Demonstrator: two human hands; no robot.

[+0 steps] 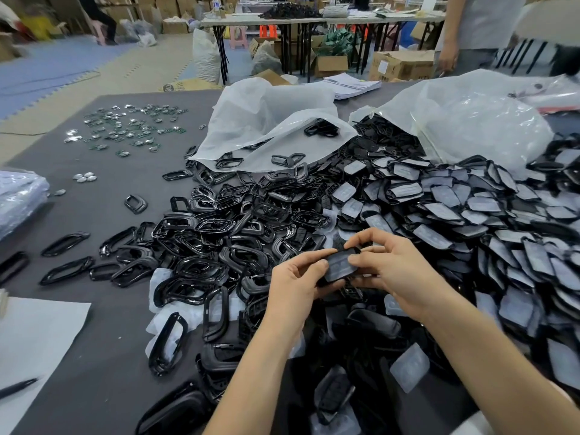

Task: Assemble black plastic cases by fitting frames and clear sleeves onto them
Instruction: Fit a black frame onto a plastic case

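Observation:
Both hands hold one black plastic case (339, 267) with a clear sleeve on its face, just above the heap at centre. My left hand (296, 282) grips its left end between thumb and fingers. My right hand (390, 266) pinches its right end, thumb on the sleeve. A heap of glossy black frames (213, 233) spreads left of the hands. Cases covered with clear sleeves (470, 215) pile up to the right. Loose clear sleeves (409, 367) lie near my right forearm.
Two white plastic bags (273, 120) (470, 120) lie open behind the heaps. Small green circuit boards (131, 127) are scattered at far left on the grey table mat (103, 340). White paper (34, 343) and a pen (17, 387) sit at near left. A person (470, 32) stands at far right.

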